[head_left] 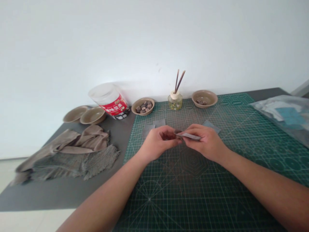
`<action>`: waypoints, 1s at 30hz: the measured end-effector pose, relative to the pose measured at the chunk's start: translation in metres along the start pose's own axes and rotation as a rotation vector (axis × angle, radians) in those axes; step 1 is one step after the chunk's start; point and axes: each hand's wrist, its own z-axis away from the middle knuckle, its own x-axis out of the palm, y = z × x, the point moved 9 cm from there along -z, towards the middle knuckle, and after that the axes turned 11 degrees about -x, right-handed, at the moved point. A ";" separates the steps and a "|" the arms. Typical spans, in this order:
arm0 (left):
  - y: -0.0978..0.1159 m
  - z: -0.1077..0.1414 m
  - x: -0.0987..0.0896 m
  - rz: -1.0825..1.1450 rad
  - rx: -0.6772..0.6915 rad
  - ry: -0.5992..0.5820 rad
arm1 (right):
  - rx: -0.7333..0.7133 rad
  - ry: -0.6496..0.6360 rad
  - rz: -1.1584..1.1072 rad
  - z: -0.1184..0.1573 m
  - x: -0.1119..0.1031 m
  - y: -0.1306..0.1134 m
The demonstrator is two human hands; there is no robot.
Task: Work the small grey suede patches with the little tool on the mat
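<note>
Over the green cutting mat (166, 199), my two hands meet at the fingertips. My left hand (158, 140) pinches a small brown stone (178, 131), mostly covered by the fingers. Folded in my right hand (205, 140) is a piece of grey sandpaper (191, 136), its edge touching the stone. Two more grey sandpaper pieces (159, 122) lie on the mat behind my left hand. Another blue-grey piece (212, 126) lies behind my right hand, partly hidden by it.
Along the wall stand a bowl of stones (135, 108), a reed diffuser (175, 101) and a bowl with a few stones (212, 98). Leftward are a plastic jar (113, 104), two bowls (93, 117) and crumpled cloths (72, 154). A plastic bag (289, 112) lies right.
</note>
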 end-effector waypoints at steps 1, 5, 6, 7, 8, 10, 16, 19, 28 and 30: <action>-0.001 0.000 0.000 -0.005 -0.012 -0.002 | -0.004 -0.002 0.016 0.000 0.000 0.000; -0.003 0.000 0.002 -0.003 -0.038 -0.039 | -0.011 -0.025 0.002 0.000 0.002 0.000; -0.003 0.001 0.002 -0.003 -0.033 -0.041 | -0.010 -0.026 -0.008 0.000 0.002 -0.001; -0.002 0.001 0.001 -0.009 -0.030 -0.041 | -0.009 -0.023 -0.014 0.000 0.002 -0.001; -0.002 0.001 0.002 -0.017 -0.031 -0.042 | -0.007 -0.020 -0.013 0.001 0.002 0.000; -0.003 0.001 0.003 -0.022 -0.047 -0.056 | -0.009 -0.017 0.000 0.001 0.002 -0.001; -0.001 0.002 0.009 0.028 -0.044 -0.106 | -0.013 -0.056 -0.051 0.002 0.005 -0.001; 0.000 0.003 0.008 0.015 -0.036 -0.092 | -0.019 -0.022 0.000 0.002 0.002 -0.003; 0.002 0.003 0.006 -0.090 0.010 -0.075 | -0.046 -0.042 0.042 0.003 0.004 -0.006; 0.005 0.004 0.006 -0.120 0.040 -0.074 | -0.046 -0.059 0.030 0.003 0.006 -0.007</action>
